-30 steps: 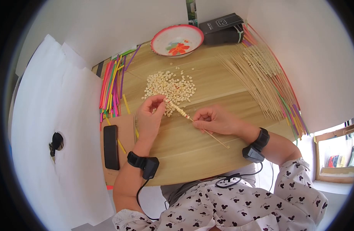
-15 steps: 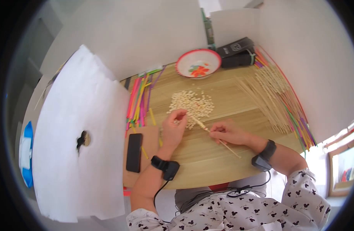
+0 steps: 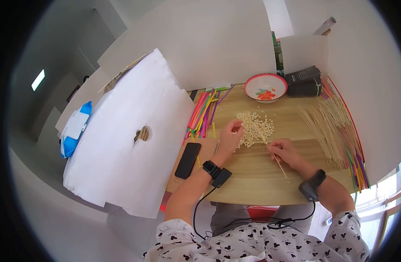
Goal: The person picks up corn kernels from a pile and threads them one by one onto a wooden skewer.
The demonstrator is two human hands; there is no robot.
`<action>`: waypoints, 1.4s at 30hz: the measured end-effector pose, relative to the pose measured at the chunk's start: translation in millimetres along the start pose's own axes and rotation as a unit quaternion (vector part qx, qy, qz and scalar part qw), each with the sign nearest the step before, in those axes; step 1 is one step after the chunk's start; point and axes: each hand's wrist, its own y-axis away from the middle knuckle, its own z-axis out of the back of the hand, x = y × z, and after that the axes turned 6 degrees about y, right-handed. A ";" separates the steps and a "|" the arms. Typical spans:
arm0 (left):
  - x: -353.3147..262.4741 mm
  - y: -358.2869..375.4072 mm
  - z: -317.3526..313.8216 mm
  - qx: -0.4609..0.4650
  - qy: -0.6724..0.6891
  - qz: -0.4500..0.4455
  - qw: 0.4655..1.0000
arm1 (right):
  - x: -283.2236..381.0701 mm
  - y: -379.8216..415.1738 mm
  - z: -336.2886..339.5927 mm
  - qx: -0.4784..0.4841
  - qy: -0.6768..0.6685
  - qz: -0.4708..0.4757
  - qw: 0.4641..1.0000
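Observation:
A pile of small pale pieces (image 3: 258, 124), like beads or kernels, lies on the wooden table. My left hand (image 3: 231, 137) is at the pile's left edge with thumb and fingers pinched together; what sits between the fingertips is too small to make out. Right of the pile, my right hand (image 3: 286, 153) grips a thin wooden stick (image 3: 280, 166) between thumb and fingers. The stick's lower end points toward me, and its upper part, with pale pieces threaded on it, reaches toward the pile and is hard to tell from it.
An enamel bowl (image 3: 265, 87) with a red rim stands behind the pile, beside a black box (image 3: 303, 83). Bundled thin sticks (image 3: 325, 131) lie at right, coloured strips (image 3: 204, 113) at left. A phone (image 3: 187, 160) rests on cardboard. White panels (image 3: 126, 131) border the table.
My left hand has moved away from the stick's upper end to the pile's left side. My right hand keeps hold of the stick. The camera view has turned left.

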 end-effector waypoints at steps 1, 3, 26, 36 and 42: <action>-1.6 -4.5 3.9 0.033 0.000 0.024 0.999 | -1.5 -0.2 1.1 -0.008 -0.002 -0.001 1.000; -2.9 -5.3 12.0 0.057 -0.005 0.048 0.997 | -0.9 0.3 1.2 -0.007 -0.003 0.002 1.000; -20.0 28.4 17.6 0.199 -0.214 0.014 0.956 | 4.1 7.1 -2.0 -0.006 0.038 0.017 0.999; -30.9 12.1 16.3 0.244 -0.196 -0.006 0.950 | 1.8 3.0 -0.1 -0.015 -0.003 -0.010 1.000; -16.3 10.9 4.4 0.294 -0.284 -0.134 0.903 | 0.2 2.8 0.5 -0.016 -0.014 -0.008 1.000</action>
